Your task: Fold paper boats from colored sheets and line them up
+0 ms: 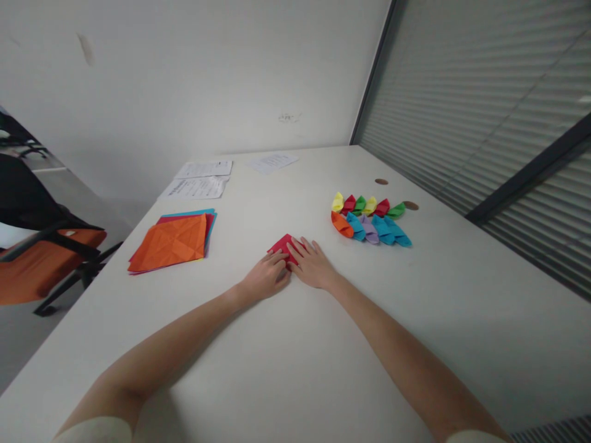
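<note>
A small folded piece of red paper [279,243] lies flat in the middle of the white table. My left hand [265,277] is at its near left edge, fingers bent and closed on the paper. Across its right side lies my right hand [314,266], palm down, with the fingers stretched out and spread. The two hands nearly meet over the paper and cover much of its near part, so its exact folds are hidden.
A stack of coloured paper sheets, creased orange one [173,242] uppermost, lies left. Two rows of folded paper pieces [369,229] are on the right. Printed sheets [196,187] lie at the back left. An orange-seated chair [50,258] stands beyond the left edge; blinds [480,111] flank the right.
</note>
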Motion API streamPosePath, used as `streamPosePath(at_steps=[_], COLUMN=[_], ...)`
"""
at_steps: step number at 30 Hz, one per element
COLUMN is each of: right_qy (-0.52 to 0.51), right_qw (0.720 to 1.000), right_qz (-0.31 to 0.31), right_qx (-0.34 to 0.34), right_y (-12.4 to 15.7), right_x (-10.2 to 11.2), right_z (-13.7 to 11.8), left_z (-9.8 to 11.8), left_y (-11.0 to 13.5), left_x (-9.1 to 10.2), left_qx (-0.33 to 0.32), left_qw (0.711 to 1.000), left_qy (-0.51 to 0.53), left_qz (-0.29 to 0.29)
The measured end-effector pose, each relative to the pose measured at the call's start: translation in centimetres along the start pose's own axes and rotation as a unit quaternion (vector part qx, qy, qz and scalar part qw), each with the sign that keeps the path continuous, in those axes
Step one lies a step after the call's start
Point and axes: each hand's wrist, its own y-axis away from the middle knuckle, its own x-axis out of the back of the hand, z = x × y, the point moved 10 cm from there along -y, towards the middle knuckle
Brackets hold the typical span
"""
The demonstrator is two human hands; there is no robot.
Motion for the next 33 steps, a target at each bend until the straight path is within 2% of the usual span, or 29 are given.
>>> streamPosePath(at_steps=[23,33], right_qy=[0.002,0.01], right_qw=[1.0,1.0], right_qz=[0.006,-0.004], right_qx=[-0.001,-0.004], right_y=[0.11,0.09], right_x=[0.15,0.1], right_z=[-0.16,-0.11], left_z=[-0.18,0.1], left_y=[0.05,0.12], left_x=[-0.19,0.49], left_qx=[0.012,-0.008], left_qw=[1.0,1.0], left_qy=[-0.008,-0.007], left_qz=[-0.014,0.019])
